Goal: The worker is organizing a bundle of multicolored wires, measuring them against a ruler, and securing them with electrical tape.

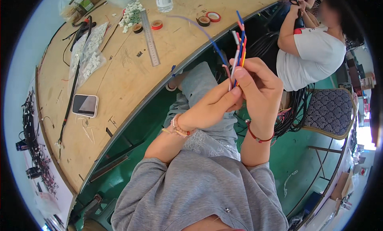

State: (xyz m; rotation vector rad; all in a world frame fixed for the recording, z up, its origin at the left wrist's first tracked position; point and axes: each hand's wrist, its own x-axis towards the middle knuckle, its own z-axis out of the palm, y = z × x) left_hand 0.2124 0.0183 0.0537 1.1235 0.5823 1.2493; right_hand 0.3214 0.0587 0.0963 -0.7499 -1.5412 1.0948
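Wires fan upward from our left hand and right hand, whose fingers clamp them in the air off the surface's right edge, near which a ruler lies.

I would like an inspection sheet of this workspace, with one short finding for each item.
Surface: wooden table, with dark marks.
Job's things: bundle of coloured wires; one blue wire curves off left.
Clutter: ruler, tape rolls, phone, clear bottle, bag of white pieces.
Grips: left grip and right grip both hold the bundle.
Cables: black cable along the table; black cables bunched beside the patterned chair.
Surroundings: co-worker in white top, green floor.
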